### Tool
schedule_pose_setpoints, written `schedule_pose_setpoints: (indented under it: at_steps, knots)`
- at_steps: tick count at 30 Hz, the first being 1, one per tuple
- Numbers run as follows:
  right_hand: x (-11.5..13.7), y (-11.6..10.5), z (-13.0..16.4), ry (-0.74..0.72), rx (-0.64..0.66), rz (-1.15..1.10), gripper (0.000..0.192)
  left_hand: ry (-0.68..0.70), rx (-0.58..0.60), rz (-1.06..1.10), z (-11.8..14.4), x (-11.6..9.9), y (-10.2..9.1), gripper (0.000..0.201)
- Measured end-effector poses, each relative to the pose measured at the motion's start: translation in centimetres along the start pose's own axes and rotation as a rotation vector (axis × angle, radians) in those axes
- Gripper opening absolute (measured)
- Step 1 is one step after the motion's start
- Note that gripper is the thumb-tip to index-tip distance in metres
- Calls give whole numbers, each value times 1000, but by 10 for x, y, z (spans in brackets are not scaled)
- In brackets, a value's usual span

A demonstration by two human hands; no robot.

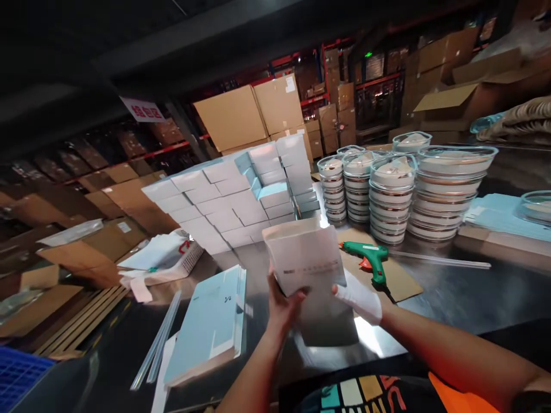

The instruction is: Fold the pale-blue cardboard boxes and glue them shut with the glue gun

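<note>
You hold the box (306, 258) just below the middle of the frame, above the tabletop (451, 298), your left hand (282, 304) closed on its lower left corner and your gloved right hand (360, 301) pressed to its lower right edge. It looks like thin folded card: light, easily dented, likely smooth, so grip it by corners and edges, not the flat walls. Its inside and far side are hidden; the print on its face is too small to read.
</note>
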State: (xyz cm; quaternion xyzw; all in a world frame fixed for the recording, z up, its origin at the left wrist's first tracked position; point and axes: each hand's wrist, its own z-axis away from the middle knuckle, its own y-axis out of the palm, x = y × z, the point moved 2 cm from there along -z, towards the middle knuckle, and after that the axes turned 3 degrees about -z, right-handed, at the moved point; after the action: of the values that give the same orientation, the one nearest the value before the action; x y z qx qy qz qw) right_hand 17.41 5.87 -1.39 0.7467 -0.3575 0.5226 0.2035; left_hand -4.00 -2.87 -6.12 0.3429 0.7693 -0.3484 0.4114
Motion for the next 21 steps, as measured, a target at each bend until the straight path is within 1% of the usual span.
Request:
schedule_pose_setpoints:
  at_steps: [1, 2, 3, 5, 6, 7, 8, 10, 11, 12, 13, 14, 15, 16, 17, 18, 19, 20, 21]
  knots:
    - [4, -3, -1, 11, -17, -7, 106, 8, -46, -34, -1, 3, 4, 139]
    - [9, -7, -2, 15, -58, -21, 108, 20, -64, -57, -1, 5, 8, 142]
    - [13, -10, -3, 16, -90, -34, 107, 46, -61, -79, 1, 8, 11, 145]
    - [22, -16, -6, 26, -110, -58, 98, 132, -37, -130, 4, 12, 14, 149]
    - [25, -17, -6, 33, -98, -71, 92, 184, -26, -151, 6, 13, 13, 146]
    - [29, -18, -7, 36, -96, -66, 83, 231, -16, -168, 7, 12, 12, 137]
    - [32, -17, -7, 37, -112, -42, 73, 267, -4, -185, 8, 10, 10, 124]
    - [35, -14, -8, 34, -191, 42, 51, 308, 2, -221, 10, 4, 7, 92]
    - [35, -12, -8, 29, -259, 93, 42, 324, -20, -237, 12, 1, 5, 82]
    - [35, -9, -8, 20, -335, 137, 34, 340, -63, -244, 14, -2, 4, 78]
    - [34, -6, -9, 3, -399, 167, 31, 358, -118, -238, 17, -3, 4, 82]
    - [33, -3, -10, -25, -437, 175, 38, 376, -169, -227, 21, -3, 4, 88]
    - [33, -1, -12, -63, -449, 176, 49, 391, -196, -218, 25, -3, 4, 93]
    - [33, 0, -14, -101, -429, 170, 59, 400, -189, -221, 28, -1, 4, 92]
    - [33, -2, -17, -124, -375, 172, 64, 401, -159, -234, 31, 0, 3, 84]
    - [33, -7, -19, -125, -317, 215, 63, 392, -126, -252, 32, 1, 2, 73]
    - [31, -15, -20, -101, -272, 292, 58, 373, -111, -268, 32, 0, -1, 62]
    - [28, -26, -21, -62, -244, 385, 52, 347, -126, -274, 31, -3, -5, 53]
    - [23, -39, -20, 4, -241, 512, 48, 315, -170, -265, 29, -7, -10, 50]
